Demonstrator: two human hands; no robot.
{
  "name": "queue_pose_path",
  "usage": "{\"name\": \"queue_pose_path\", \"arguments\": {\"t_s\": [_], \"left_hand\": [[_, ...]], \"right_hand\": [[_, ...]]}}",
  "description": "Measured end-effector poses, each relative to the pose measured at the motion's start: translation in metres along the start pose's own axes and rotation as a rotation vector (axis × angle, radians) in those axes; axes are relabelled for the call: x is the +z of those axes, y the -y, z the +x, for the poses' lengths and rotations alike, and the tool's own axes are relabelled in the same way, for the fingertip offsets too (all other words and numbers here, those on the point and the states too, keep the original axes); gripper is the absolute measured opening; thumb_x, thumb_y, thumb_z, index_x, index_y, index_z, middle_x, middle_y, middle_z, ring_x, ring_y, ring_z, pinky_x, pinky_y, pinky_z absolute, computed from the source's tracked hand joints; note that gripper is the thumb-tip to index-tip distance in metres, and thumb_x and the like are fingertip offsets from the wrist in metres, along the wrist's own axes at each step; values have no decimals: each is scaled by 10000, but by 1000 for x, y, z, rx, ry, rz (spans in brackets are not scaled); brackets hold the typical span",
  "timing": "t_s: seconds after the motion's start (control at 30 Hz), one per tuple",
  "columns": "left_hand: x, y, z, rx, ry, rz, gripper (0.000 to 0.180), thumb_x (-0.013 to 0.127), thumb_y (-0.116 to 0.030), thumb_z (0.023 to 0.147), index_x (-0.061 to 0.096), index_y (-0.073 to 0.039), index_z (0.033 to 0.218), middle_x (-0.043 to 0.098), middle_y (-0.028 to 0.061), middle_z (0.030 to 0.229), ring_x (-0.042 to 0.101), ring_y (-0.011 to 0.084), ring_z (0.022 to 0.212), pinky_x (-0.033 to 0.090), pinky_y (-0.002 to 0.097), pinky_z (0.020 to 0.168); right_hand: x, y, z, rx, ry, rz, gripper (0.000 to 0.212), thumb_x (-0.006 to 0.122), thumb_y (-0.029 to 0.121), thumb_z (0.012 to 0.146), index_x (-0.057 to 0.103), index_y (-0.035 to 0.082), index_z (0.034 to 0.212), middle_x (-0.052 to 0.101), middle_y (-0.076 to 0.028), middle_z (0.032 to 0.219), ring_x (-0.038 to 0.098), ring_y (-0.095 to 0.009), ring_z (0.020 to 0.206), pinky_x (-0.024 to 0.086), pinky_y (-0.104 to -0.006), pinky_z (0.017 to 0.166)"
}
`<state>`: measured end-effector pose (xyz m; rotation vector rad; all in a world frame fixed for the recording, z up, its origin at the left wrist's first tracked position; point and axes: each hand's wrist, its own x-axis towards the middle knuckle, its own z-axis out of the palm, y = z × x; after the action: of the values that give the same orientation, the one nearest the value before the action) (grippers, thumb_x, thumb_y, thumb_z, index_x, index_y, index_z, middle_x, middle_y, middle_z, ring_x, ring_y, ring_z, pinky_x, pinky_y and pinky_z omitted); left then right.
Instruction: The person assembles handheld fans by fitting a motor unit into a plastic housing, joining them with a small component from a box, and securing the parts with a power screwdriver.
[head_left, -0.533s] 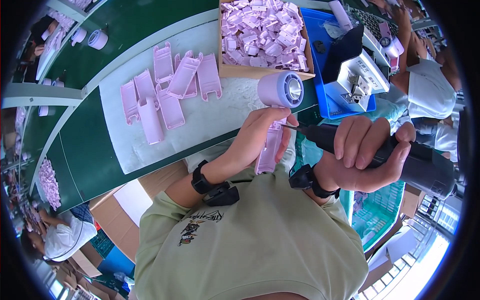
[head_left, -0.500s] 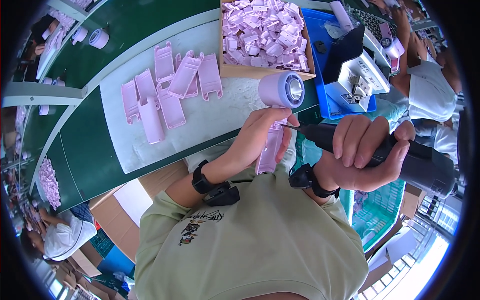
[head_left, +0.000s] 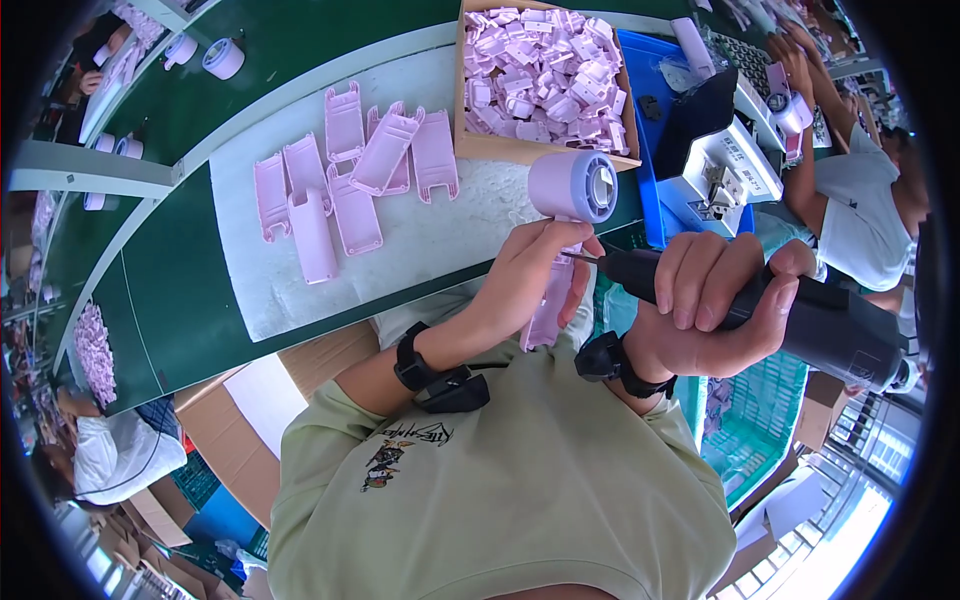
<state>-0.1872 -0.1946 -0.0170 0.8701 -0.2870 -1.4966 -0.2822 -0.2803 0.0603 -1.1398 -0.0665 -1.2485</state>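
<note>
My left hand [head_left: 528, 262] is closed round the handle of a pink handheld fan [head_left: 572, 188], whose drum-shaped head rises above my fingers. The handle's open inner side shows below the grip. In my right hand [head_left: 722, 300] is a black electric screwdriver [head_left: 830, 325], held level with its thin bit pointing left. The bit's tip meets the upper part of the handle beside my left fingers; a screw there is too small to make out. Several pink handle shells [head_left: 385, 150] lie on a white mat [head_left: 260, 300] at the left, some overlapping.
A cardboard box [head_left: 550, 152] of small pink parts stands at the back. Right of it, a blue tray [head_left: 652, 215] holds a white box [head_left: 722, 165] with metal pieces. A green basket [head_left: 765, 430] sits below on the right. Another person [head_left: 855, 200] works at the far right.
The whole view has shifted slightly, with the bench things sitting a little further right. The fan head is turned a touch; both hands keep their hold, the bit still at the handle.
</note>
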Motion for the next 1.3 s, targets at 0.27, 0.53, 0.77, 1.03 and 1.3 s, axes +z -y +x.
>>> {"name": "queue_pose_path", "arguments": {"t_s": [0.27, 0.53, 0.77, 1.03, 1.3], "left_hand": [[6, -2, -6, 59, -36, -7, 367, 469, -317, 945, 577, 28, 881, 535, 87, 584, 485, 159, 395, 385, 276, 402], [2, -12, -10, 55, -53, -46, 357, 479, -315, 943, 579, 22, 881, 538, 85, 594, 492, 159, 400, 391, 279, 403], [-25, -91, -11, 114, -54, 231, 312, 537, -293, 923, 588, 13, 901, 588, 89, 683, 545, 164, 470, 444, 293, 435], [-203, -252, 127, 237, -684, 1024, 460, 569, -434, 888, 637, 21, 903, 635, 123, 756, 620, 235, 610, 513, 367, 587], [-243, -275, 129, 824, -1323, 2171, 462, 620, -408, 850, 640, -7, 1080, 565, 205, 1202, 523, 384, 1182, 373, 523, 1013]], "right_hand": [[2, 1, -3, 15, -21, 111, 150, 430, 247, 1002, 397, 111, 1057, 419, -29, 560, 370, -127, 387, 362, -283, 379], [13, -11, 0, -59, 12, 37, 203, 437, 258, 996, 490, 80, 1077, 408, 9, 568, 352, -66, 413, 337, -211, 402], [-12, 32, 25, -234, -95, 195, 291, 465, 296, 989, 493, 37, 1119, 433, 1, 579, 347, -80, 398, 318, -236, 371], [-44, 22, 8, -100, -366, -158, 223, 520, 199, 964, 501, 14, 1088, 357, 24, 554, 292, -59, 415, 256, -217, 390], [-43, 11, 7, 80, -424, -517, 190, 550, 74, 922, 476, 6, 1083, 418, 8, 562, 393, -82, 454, 339, -216, 453]]}}
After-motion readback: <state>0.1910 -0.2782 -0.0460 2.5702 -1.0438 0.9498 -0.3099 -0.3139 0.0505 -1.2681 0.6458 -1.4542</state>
